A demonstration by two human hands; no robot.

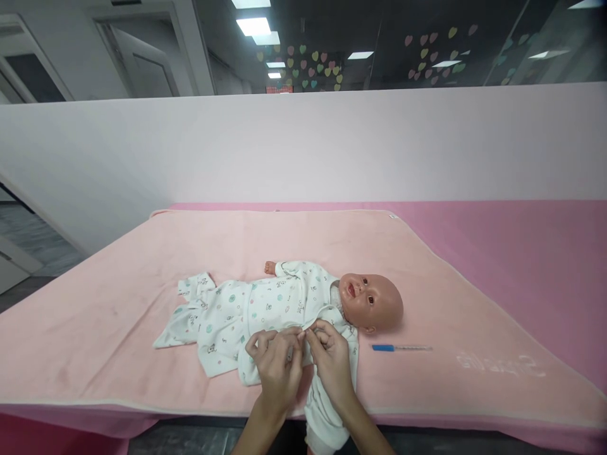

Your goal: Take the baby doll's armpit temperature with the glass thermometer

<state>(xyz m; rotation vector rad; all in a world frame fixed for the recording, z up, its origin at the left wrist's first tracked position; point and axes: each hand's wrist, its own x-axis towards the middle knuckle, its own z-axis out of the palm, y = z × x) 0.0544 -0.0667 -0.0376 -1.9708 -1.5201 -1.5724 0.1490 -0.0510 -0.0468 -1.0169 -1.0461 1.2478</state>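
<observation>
A baby doll point(370, 302) lies on its back on a pale pink blanket point(118, 297), head to the right. It wears a white printed romper point(246, 313). My left hand point(277, 363) and my right hand point(332, 357) meet at the near edge of the romper's front, just below the doll's chest. Both pinch the fabric between thumb and fingers. The doll's near arm is hidden under my hands and the cloth.
A thin thermometer with a blue end point(401, 347) lies on the blanket right of my hands, below the doll's head. A darker pink cover point(521, 253) lies under the blanket. A white partition wall point(303, 145) stands behind the table.
</observation>
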